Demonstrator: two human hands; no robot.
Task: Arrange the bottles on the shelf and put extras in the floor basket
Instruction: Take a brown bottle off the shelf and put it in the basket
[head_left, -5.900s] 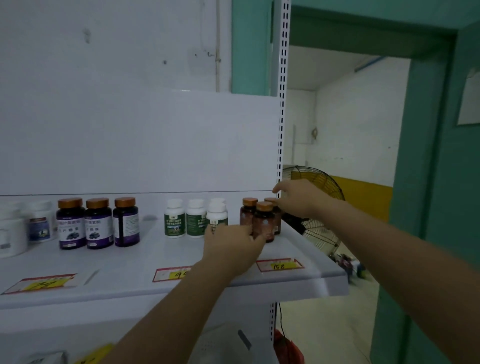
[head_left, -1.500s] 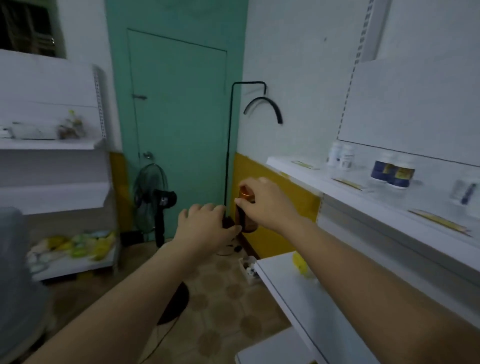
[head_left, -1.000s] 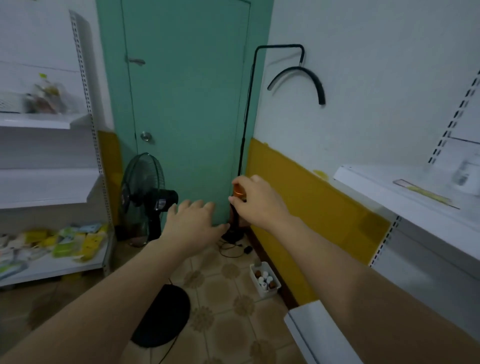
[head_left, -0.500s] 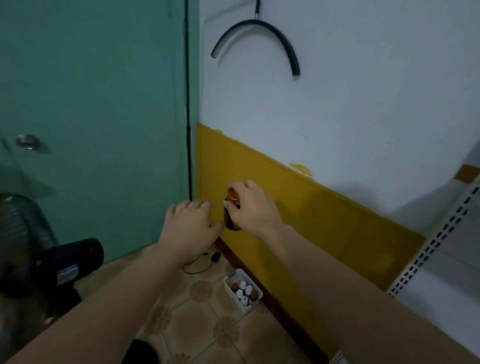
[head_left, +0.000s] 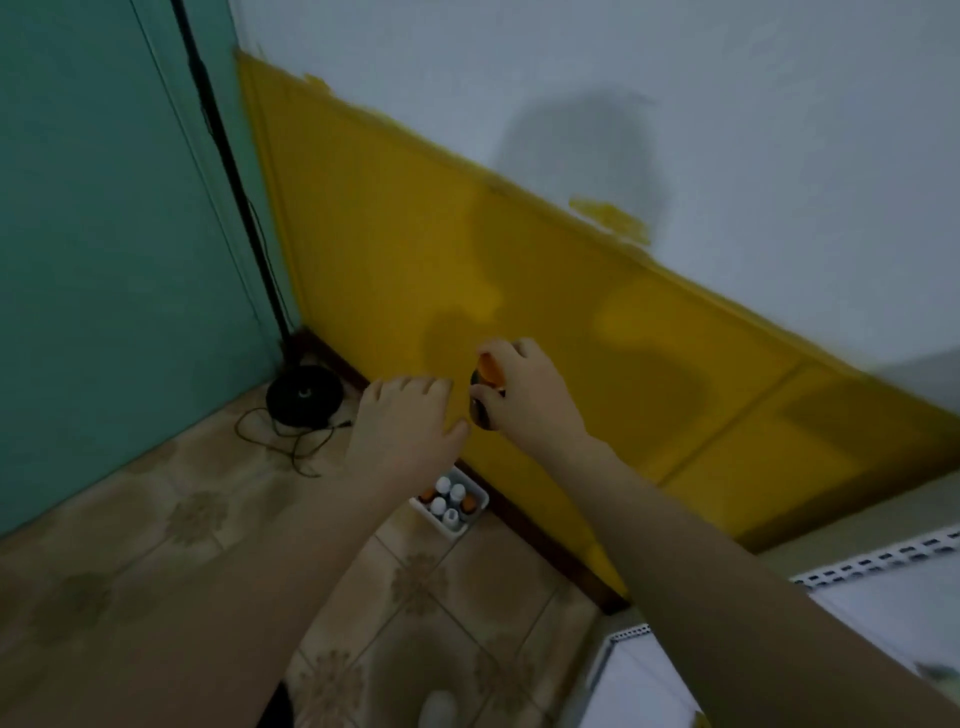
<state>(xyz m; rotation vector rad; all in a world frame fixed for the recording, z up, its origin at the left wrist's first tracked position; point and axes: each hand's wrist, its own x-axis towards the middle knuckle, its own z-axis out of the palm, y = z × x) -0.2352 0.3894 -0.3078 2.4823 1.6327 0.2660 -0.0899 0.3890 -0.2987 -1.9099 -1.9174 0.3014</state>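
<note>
My right hand grips a dark brown bottle with an orange cap, held in the air in front of the yellow wall. My left hand hovers just left of it, fingers relaxed and holding nothing. Below both hands, on the tiled floor against the wall, sits a small white basket with several white-capped and orange-capped bottles inside; my left wrist hides its left part.
A round black stand base with a tangled cord lies in the corner by the teal door. A white shelf edge with a perforated upright fills the lower right. Tiled floor lies below.
The view has swung down and closer to the floor corner. Both hands, with the bottle still in the right, now hang above the white basket, which looks nearer.
</note>
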